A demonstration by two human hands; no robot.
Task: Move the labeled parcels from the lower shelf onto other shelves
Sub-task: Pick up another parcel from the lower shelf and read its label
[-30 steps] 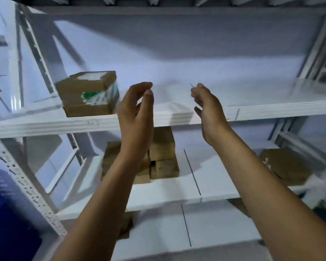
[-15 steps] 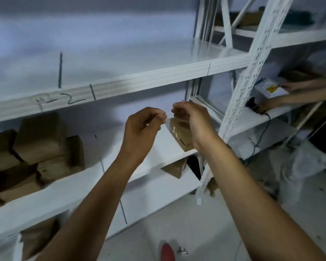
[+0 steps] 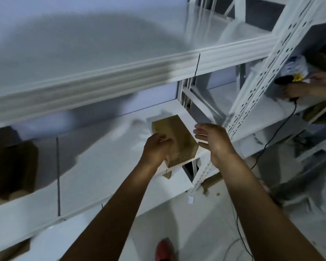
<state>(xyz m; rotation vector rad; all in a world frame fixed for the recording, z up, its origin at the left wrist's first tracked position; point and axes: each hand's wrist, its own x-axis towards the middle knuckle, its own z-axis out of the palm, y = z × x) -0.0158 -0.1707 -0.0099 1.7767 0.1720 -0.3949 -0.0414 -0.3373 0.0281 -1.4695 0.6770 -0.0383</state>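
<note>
A brown cardboard parcel (image 3: 179,136) lies on the right end of the lower white shelf (image 3: 102,166), near the shelf's front edge. My left hand (image 3: 155,147) rests on the parcel's left side with fingers curled over its top; whether it grips the box is unclear. Just right of the parcel, my right hand (image 3: 213,140) hovers with fingers spread and holds nothing. The upper shelf (image 3: 102,76) above is bare where I see it.
A stack of brown boxes (image 3: 11,162) sits at the left of the lower shelf. A perforated white upright (image 3: 252,102) stands right of my right hand. Another person's hands (image 3: 299,89) work with a black corded scanner at far right. A red shoe (image 3: 165,249) is on the floor.
The view has swung right and down from the upper shelf. Both hands have dropped to the lower shelf, and my left hand now touches the parcel there.
</note>
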